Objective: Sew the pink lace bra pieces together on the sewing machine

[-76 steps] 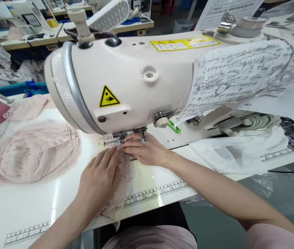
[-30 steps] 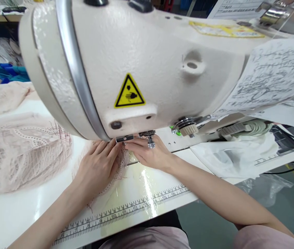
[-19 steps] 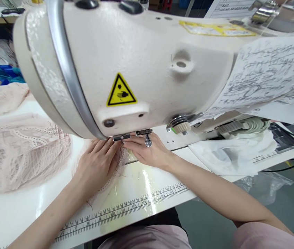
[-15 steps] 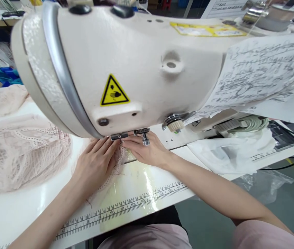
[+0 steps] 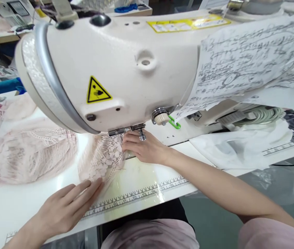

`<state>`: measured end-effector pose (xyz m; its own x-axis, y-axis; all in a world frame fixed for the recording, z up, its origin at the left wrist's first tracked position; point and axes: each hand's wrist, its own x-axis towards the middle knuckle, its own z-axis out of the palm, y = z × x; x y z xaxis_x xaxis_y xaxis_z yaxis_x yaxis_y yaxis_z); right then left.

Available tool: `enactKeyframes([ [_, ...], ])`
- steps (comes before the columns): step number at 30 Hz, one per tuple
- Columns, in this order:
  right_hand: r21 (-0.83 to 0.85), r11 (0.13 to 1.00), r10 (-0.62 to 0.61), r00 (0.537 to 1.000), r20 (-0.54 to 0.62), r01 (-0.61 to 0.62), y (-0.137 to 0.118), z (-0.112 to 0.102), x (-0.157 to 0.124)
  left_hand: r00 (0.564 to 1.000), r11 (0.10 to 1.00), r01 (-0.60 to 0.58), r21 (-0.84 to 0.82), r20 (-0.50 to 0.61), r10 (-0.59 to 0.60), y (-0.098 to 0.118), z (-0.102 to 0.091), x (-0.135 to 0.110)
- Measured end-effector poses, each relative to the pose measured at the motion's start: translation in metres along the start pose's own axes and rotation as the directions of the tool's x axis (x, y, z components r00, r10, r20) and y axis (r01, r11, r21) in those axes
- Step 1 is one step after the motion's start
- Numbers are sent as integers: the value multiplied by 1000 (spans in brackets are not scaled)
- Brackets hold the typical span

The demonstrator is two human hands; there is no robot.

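A pale pink lace piece point(image 5: 104, 157) lies under the head of a white sewing machine point(image 5: 126, 79), its far end hidden beneath it. My right hand point(image 5: 144, 147) is at the right edge of this lace, close by the presser area, its fingers bent and closed on the edge; the machine head covers some fingertips. Nearer the table's front, my left hand point(image 5: 67, 205) has its fingers stretched out, with the fingertips at the lace's lower edge. It grips nothing.
A larger pink lace pile point(image 5: 30, 152) lies to the left. White cloth point(image 5: 230, 148) rests at the right of the machine bed, near a green hook-shaped piece point(image 5: 174, 121). Handwritten paper point(image 5: 242, 62) hangs over the machine. A printed ruler point(image 5: 136, 196) runs along the table's front.
My left hand has come away from the needle area, moving down and left, exposing more lace. My right hand stays beside the presser area. The view has shifted slightly.
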<state>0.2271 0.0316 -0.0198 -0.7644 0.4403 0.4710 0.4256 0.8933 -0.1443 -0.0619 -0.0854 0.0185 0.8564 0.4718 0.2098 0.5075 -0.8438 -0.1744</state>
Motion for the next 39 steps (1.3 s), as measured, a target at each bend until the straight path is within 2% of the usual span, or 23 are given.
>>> enactKeyframes([
  [1,14,1000,-4,1000,1,4,0,0,0,993,991,120,-66,8,-120,4,-3,1],
  [2,35,999,-6,1000,-7,6,0,0,0,967,957,255,-139,27,-254,6,-7,5],
  [4,78,997,-3,999,-47,6,-1,0,0,868,836,495,-237,95,-487,5,-18,20],
  [5,87,996,-2,997,-74,9,-2,0,0,841,807,540,-241,109,-530,2,-24,28],
  [6,85,996,-2,995,-100,11,-2,0,0,834,804,551,-224,126,-537,-3,-28,36],
  [8,65,998,-9,990,-143,18,-3,0,1,863,850,503,-154,139,-486,-14,-31,50],
  [11,49,998,-16,984,-176,25,-3,-1,2,940,942,324,-83,136,-312,-30,-20,69],
  [13,52,998,-18,984,-177,27,-2,-2,2,975,978,205,-29,90,-201,-37,-8,81],
  [16,49,998,-17,984,-178,26,-2,-1,2,995,991,101,87,-15,-100,-42,8,96],
  [21,-118,991,47,981,-189,-70,-8,0,3,990,981,91,173,-121,-71,-42,15,102],
  [24,-216,975,18,983,-184,-59,-13,0,4,986,978,97,185,-155,-68,-40,16,99],
  [30,-234,971,-8,972,-235,-48,-15,1,3,977,974,124,192,-198,-85,-38,23,93],
  [34,-204,978,-8,967,-255,-46,-13,3,4,973,984,161,73,-177,-146,-36,35,88],
  [39,-106,994,-5,971,-241,-21,-10,9,3,978,979,200,-35,-49,-201,-32,51,85],
])
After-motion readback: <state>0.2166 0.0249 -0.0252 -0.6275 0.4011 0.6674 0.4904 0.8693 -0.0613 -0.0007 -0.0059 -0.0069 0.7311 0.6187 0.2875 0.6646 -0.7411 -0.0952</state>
